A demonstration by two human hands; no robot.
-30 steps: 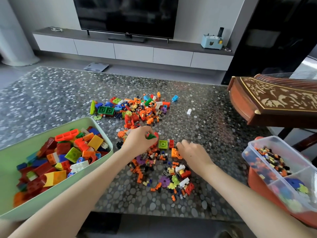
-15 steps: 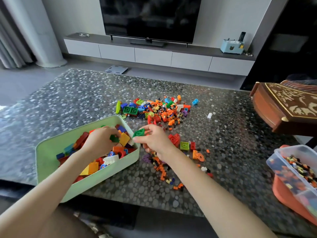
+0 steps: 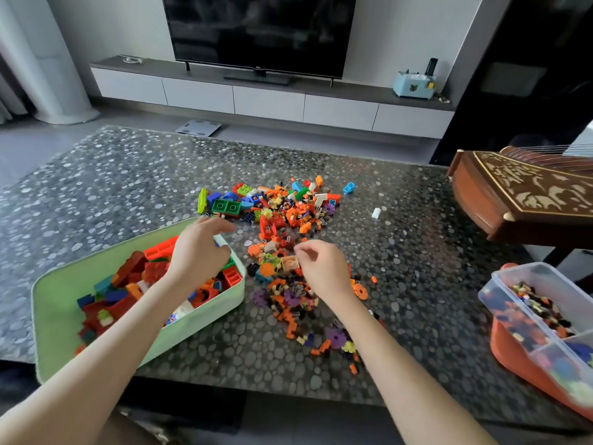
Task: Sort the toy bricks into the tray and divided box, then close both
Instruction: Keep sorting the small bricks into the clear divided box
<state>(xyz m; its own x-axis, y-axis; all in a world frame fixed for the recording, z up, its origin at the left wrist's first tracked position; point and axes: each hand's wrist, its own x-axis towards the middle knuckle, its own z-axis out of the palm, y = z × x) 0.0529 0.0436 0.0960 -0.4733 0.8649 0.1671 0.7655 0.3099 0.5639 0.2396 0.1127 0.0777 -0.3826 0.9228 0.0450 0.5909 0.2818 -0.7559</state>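
A pale green tray (image 3: 51,316) at the left holds several large bricks in red, orange and blue. My left hand (image 3: 199,252) hovers over its far right corner, fingers loosely spread, with nothing visible in it. Loose bricks (image 3: 282,207) are heaped on the table's middle, and a smaller scatter of orange and purple pieces (image 3: 295,303) lies nearer me. My right hand (image 3: 321,268) hangs over that scatter with fingers loosely curled downward; I see no brick in it. The clear divided box (image 3: 545,281) with small pieces sits at the right edge, open.
The divided box rests on an orange lid or base (image 3: 519,364). A carved wooden instrument (image 3: 519,194) juts over the table's right side. A white brick (image 3: 376,213) and a blue brick (image 3: 349,187) lie apart from the heap. The table's front edge is close to me.
My left hand went from the pile into the tray and is now lifted over the tray's corner. My right hand carried a green brick to the tray and has returned over the pile without it.
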